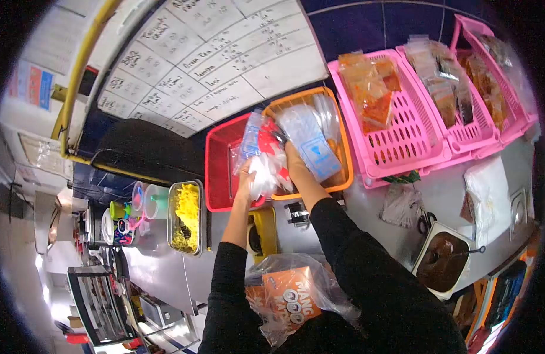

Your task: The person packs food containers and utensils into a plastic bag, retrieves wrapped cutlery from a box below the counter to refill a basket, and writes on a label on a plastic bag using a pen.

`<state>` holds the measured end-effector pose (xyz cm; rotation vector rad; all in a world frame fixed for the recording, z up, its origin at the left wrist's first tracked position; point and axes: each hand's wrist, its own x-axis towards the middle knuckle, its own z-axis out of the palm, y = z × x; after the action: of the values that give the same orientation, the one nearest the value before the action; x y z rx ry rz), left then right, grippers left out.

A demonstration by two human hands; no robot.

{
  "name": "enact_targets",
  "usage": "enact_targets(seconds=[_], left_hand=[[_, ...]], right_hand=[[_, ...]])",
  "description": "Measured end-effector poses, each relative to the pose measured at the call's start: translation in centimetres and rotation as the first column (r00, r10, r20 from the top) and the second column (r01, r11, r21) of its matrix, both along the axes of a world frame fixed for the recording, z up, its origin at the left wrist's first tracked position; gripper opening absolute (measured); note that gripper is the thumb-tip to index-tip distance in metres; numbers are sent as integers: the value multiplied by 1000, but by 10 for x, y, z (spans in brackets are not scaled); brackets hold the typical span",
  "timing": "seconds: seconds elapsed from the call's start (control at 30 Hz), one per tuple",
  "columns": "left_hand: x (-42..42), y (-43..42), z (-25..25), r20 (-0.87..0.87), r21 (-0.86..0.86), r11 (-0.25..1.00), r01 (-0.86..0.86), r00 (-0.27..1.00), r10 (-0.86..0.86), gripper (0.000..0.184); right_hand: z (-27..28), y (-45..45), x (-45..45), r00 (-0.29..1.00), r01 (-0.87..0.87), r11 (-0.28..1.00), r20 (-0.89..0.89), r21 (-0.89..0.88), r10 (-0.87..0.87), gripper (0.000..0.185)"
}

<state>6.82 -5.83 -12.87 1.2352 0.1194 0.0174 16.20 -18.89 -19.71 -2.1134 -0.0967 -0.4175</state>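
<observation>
My left hand [246, 178] is closed round a bunch of white plastic bags [265, 177] over the right part of a red basket [220, 147]. My right hand [294, 159] touches the same bunch from the other side, above the edge of an orange basket [347, 171]; its fingertips are hidden behind the plastic. Red plastic [268, 137] and a clear bag with blue print [250, 137] show just beyond my hands. Inside the orange basket lies a pack of clear bags with a blue label [315, 154].
Pink baskets [411, 141] with filled sachets stand at the right. A brown sauce tub [441, 262] and scissors [426, 223] lie nearer. At the left is a tray of yellow food [187, 218]. Close to my body sits a plastic bag with an orange box [291, 295].
</observation>
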Motion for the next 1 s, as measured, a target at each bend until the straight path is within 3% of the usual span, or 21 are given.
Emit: enact_targets(seconds=[0.13,0.2,0.47,0.53,0.6,0.63,0.67,0.7,0.77,0.8,0.83,0.87,0.9,0.93,1.0], left_hand=[[-6,-16,16,52,38,999,7,999,-9,42],[-10,-22,19,46,-292,956,-3,999,17,40],[-2,-18,4,81,-297,954,-39,995,66,39],[-6,-14,13,2,-13,999,-37,999,37,38],[4,-8,-10,85,41,998,-40,996,36,37],[4,-20,6,164,97,994,-45,986,28,37],[-6,-29,23,115,-199,980,6,993,18,35],[-9,-34,31,122,-210,978,-5,992,31,35],[-7,-39,40,100,-26,1000,-2,995,5,34],[-5,-40,42,31,77,997,-9,1000,6,32],[-4,-42,44,38,64,998,-22,999,19,32],[-2,-45,47,46,206,979,-6,999,-3,29],[1,-49,54,48,346,938,10,998,-29,27],[1,-58,71,43,539,842,21,998,-53,24],[6,-77,91,-31,592,803,77,997,-72,24]], right_hand=[[-12,5,11,997,15,1000,80,20,-17,28],[-17,7,16,993,16,1000,113,20,-18,29],[-37,13,24,984,26,999,177,25,-30,35],[-41,11,28,980,21,999,198,24,-25,36],[-46,6,32,975,2,1000,223,23,-7,38],[-46,0,34,972,-12,1000,236,23,6,39],[-45,-6,36,966,-29,999,257,22,22,39],[-29,-16,30,964,-41,999,264,11,37,39],[49,-59,15,966,-242,966,120,92,230,42],[82,-75,15,961,-257,964,125,76,246,42],[117,-90,25,880,-445,890,-232,-101,414,38],[143,-101,35,686,-642,742,-578,-194,442,35],[156,-111,44,548,-717,695,-656,-49,519,29],[163,-117,55,576,-736,667,-624,-116,527,33],[180,-128,61,607,-746,637,-589,-192,533,37]])
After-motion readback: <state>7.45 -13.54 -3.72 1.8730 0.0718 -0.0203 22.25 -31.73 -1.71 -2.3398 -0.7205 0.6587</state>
